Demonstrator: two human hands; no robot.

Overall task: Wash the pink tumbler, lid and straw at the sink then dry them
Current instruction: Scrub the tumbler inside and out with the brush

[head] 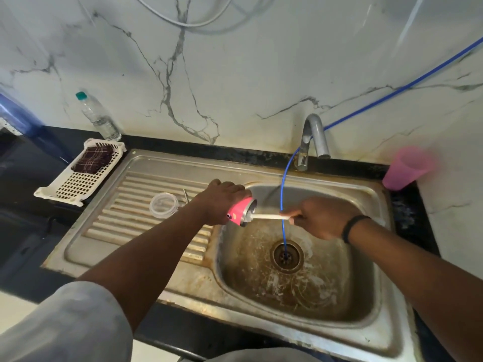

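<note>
My left hand (218, 201) grips the pink tumbler (240, 211) on its side over the left edge of the sink basin (300, 283), its open mouth facing right. My right hand (321, 218) holds the white handle of a bottle brush (270, 217), whose bristle end is inside the tumbler's mouth. The clear lid (164, 205) lies on the ribbed drainboard (125, 218). A thin metal straw (185, 196) lies just to the right of the lid.
A tap (312, 137) stands behind the basin, and a blue tube (282, 199) runs from it down into the drain (287, 256). A pink plastic cup (406, 168) stands at the right. At the left sit a white basket with a dark cloth (92, 159) and a water bottle (98, 117).
</note>
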